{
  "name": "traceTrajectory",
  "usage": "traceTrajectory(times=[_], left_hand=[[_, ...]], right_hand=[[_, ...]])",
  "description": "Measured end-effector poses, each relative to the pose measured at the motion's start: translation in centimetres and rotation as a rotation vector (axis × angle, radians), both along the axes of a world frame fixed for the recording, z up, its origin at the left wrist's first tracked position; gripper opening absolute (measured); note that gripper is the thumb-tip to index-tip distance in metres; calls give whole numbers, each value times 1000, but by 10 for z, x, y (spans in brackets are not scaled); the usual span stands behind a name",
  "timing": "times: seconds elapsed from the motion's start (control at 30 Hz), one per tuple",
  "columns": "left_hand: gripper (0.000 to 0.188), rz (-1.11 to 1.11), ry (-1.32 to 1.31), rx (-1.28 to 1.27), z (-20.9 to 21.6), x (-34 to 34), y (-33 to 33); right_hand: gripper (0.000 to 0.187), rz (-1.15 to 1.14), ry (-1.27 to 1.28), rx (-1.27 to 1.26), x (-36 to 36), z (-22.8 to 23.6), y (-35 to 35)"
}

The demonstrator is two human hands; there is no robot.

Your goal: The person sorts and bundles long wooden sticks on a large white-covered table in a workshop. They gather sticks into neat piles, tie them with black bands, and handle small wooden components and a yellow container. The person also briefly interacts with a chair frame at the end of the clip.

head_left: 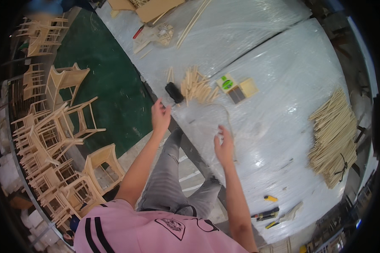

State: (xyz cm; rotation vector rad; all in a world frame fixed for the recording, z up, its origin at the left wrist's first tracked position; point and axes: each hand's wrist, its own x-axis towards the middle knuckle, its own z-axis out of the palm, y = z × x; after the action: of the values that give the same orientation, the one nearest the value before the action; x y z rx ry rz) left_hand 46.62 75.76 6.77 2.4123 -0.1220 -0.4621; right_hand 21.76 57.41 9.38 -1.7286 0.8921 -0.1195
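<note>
My left hand (161, 116) is raised over the table's near edge with its fingers spread and nothing in it. It is just short of a black cylinder-shaped object (174, 92) and a pile of short wooden sticks (197, 87). My right hand (224, 146) is lifted above the plastic-wrapped table (283, 126), fingers pointing up. A thin pale curved strand (223, 110) arcs between the two hands and passes by the right fingertips. Whether those fingers pinch it is unclear.
A green and yellow packet (226, 83) and two small flat blocks (242, 91) lie beyond the sticks. A big bundle of long thin sticks (333, 137) sits at the right, with yellow and black tools (267, 215) near the front edge. Unfinished wooden chairs (50, 139) are stacked on the left by the green floor (109, 80).
</note>
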Motion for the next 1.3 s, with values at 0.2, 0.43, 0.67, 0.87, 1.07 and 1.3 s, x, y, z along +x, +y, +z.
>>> traceTrajectory(times=[0.2,0.43,0.67,0.87,1.07,1.3], left_hand=[[97,-125,185,244,-23,58,-75],[87,80,272,-207,-25,78,-49],[59,-28,279,-179,-40,156,-22],[58,-439,100,-36,-52,160,-51],[59,-496,219,-174,-44,133,-59],[54,-138,401,-205,-41,100,-22]], right_hand=[[66,-196,243,-430,151,-51,-8],[95,-475,748,-318,268,-64,21],[99,-722,811,-369,286,-92,28],[96,-590,763,-459,307,-85,28],[97,-359,631,-556,288,-86,25],[113,-157,741,-473,310,-58,26]])
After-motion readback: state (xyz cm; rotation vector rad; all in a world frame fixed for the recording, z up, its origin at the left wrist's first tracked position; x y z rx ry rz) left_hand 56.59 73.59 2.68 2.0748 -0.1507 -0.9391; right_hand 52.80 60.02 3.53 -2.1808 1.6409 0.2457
